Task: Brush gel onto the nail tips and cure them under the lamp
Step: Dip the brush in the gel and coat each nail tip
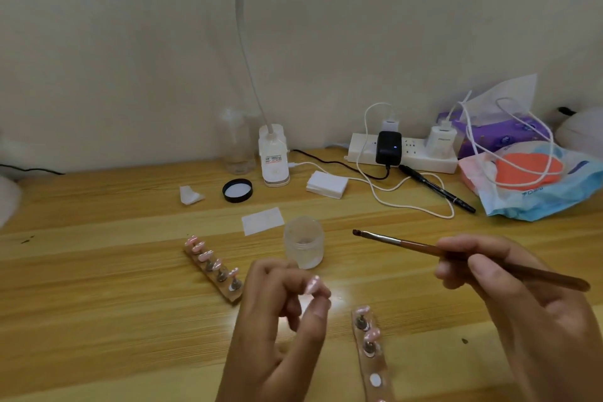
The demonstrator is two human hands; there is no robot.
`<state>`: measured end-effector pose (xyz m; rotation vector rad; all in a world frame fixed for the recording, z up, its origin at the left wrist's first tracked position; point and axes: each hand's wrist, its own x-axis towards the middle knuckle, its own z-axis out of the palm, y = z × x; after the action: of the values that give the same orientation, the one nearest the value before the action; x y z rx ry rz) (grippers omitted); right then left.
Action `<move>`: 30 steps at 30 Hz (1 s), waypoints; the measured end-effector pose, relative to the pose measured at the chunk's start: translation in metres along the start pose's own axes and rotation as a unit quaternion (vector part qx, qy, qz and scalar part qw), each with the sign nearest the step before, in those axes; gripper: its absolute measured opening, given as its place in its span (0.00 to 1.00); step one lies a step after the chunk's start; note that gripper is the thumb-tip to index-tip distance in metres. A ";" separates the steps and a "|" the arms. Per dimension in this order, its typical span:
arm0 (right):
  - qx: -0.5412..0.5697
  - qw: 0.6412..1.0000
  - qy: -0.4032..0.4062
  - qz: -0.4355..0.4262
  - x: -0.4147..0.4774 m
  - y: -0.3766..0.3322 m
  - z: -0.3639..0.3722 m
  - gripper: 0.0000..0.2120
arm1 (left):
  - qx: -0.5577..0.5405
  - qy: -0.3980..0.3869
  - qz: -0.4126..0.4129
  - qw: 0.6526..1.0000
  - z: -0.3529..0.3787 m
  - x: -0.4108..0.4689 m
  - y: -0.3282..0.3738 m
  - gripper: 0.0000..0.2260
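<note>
My left hand (280, 320) pinches a pink nail tip (314, 285) between thumb and fingers, raised above the wooden desk (98, 271). My right hand (509, 297) grips a brown gel brush (424, 246), its bristles pointing left and hanging in the air to the right of an open clear gel jar (304, 242). A holder strip (213, 266) with several pink nail tips lies to the left. A second strip (370, 346) with two pink tips lies between my hands. A white lamp base (274, 157) with a gooseneck stands at the back.
The jar's black lid (237, 191), a white wipe sheet (262, 220) and a pad stack (327, 184) lie behind the jar. At back right are a power strip (404, 153) with chargers and cables, a black pen (437, 188), tissue packs (535, 179) and a clear bottle (238, 143).
</note>
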<state>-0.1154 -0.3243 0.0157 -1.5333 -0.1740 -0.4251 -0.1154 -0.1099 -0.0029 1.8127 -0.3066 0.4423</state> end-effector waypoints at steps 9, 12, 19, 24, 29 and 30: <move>-0.046 0.995 0.015 -0.091 -0.002 0.007 0.005 0.12 | -0.203 0.060 -0.160 0.964 0.018 0.002 0.009 0.08; -0.051 0.993 0.028 -0.099 0.001 0.011 0.004 0.14 | -0.262 0.087 -0.201 0.940 0.017 0.005 0.004 0.09; -0.088 0.983 -0.018 -0.158 -0.004 0.008 0.008 0.16 | -0.388 0.049 -0.287 0.874 0.008 0.019 -0.006 0.00; -0.149 0.971 -0.041 -0.180 -0.007 0.014 0.006 0.16 | -0.428 0.029 -0.302 0.851 0.006 0.025 -0.007 0.02; -0.204 0.956 -0.069 -0.198 -0.012 0.011 0.010 0.15 | -0.432 0.008 -0.322 0.842 0.008 0.024 -0.003 0.02; -0.215 0.953 -0.076 -0.200 -0.012 0.009 0.011 0.15 | -0.426 0.004 -0.324 0.844 0.009 0.020 -0.001 0.02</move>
<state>-0.1212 -0.3120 0.0032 -1.9671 -0.5479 -0.6997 -0.0956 -0.1178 0.0032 0.9324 0.1298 -0.1716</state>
